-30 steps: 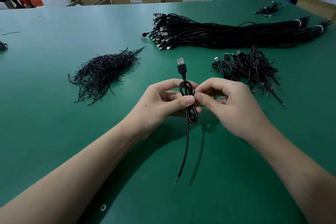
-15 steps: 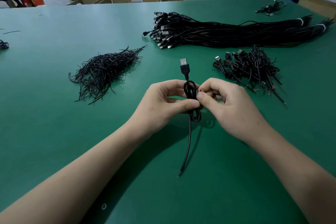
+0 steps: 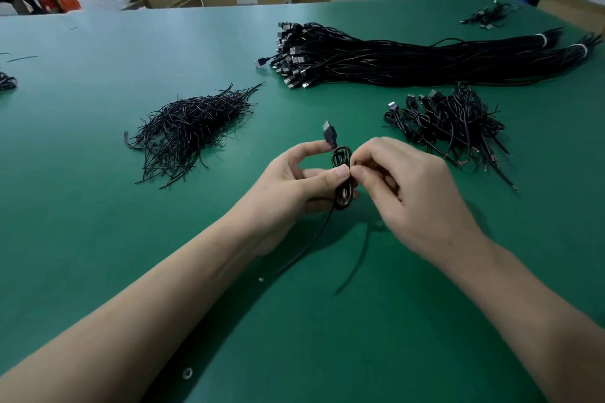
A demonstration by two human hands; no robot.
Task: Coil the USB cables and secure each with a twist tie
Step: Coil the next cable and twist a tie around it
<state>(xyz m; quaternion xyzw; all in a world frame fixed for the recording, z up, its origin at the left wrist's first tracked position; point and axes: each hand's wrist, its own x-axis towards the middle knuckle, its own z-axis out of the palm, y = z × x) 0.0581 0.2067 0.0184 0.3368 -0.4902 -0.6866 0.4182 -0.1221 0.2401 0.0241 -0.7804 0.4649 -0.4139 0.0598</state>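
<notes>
Loose tail of the USB cable has swung toward lower left since the earlier frame, and the plug now tips left. Centre frame, above the table, the left grip pinches the coil at its waist, thumb across the front. The right grip pinches the coil at the same spot from the right, fingertips meeting the left thumb. Tie itself is too small to see. Step looks like twisting the tie: keep loops clamped flat, turn ends snug, don't let the tail drag loops out. Farther: twist ties pile centre left, finished coils right, uncoiled bundle upper right.
</notes>
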